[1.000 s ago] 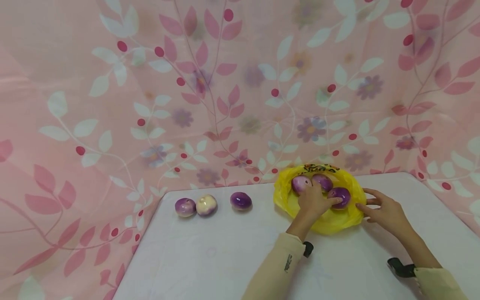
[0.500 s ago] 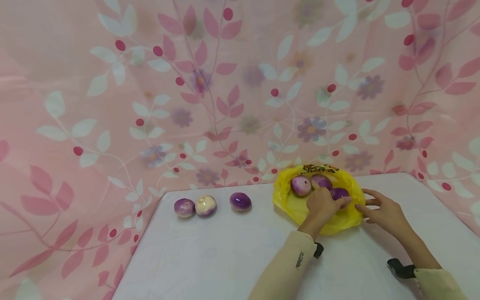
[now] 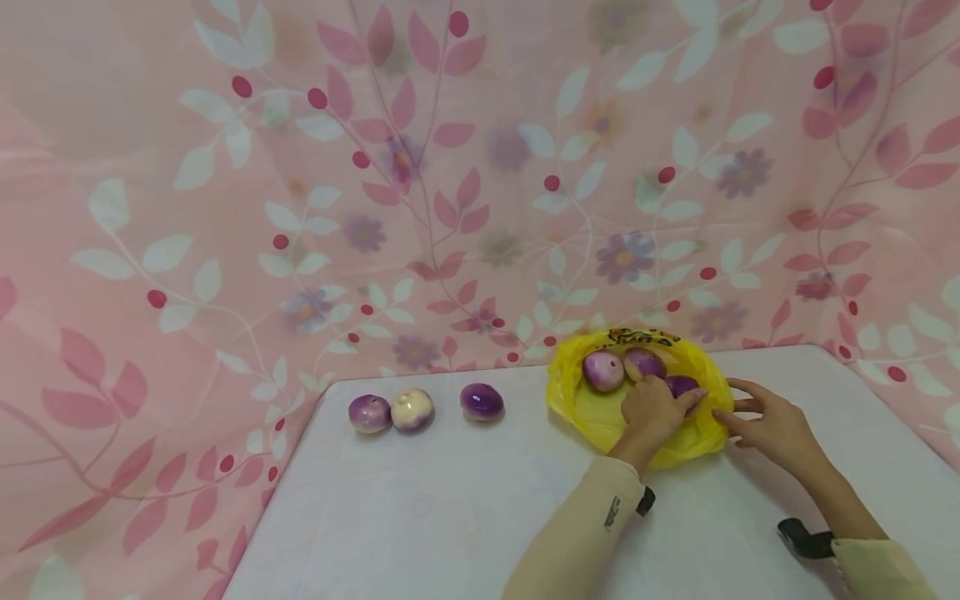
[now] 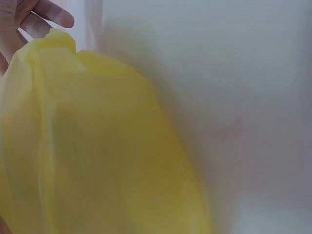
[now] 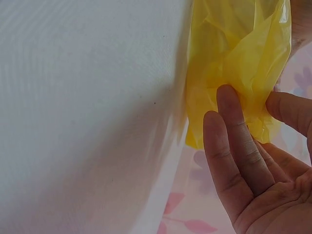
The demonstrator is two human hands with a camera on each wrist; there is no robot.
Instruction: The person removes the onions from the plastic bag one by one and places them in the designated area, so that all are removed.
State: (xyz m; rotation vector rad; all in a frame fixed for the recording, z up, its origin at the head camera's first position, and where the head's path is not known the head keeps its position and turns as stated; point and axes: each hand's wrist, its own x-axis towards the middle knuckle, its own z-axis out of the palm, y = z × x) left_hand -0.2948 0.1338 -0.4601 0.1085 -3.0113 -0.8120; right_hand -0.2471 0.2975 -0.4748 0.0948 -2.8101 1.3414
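A yellow plastic bag (image 3: 592, 412) lies open on the white table (image 3: 450, 500) at the back right, with three purple-and-white turnips in it. My left hand (image 3: 656, 408) reaches into the bag, its fingers curled round the dark purple turnip (image 3: 681, 384), which it mostly hides. A pale turnip (image 3: 603, 371) and another purple one (image 3: 643, 363) lie just beyond the hand. My right hand (image 3: 765, 421) rests at the bag's right rim, its straight fingers (image 5: 234, 126) touching the plastic (image 5: 234, 44). In the left wrist view the yellow bag (image 4: 97, 146) fills the frame, blurred.
Three more turnips sit in a row at the table's back left: a purple one (image 3: 370, 413), a cream one (image 3: 412, 409), a dark purple one (image 3: 482, 401). A pink floral cloth (image 3: 450, 208) hangs behind the table. The table's far edge runs just behind the bag.
My left hand has slid to the right inside the bag, off the pale turnip and over the dark purple one. The right hand has stayed at the rim.
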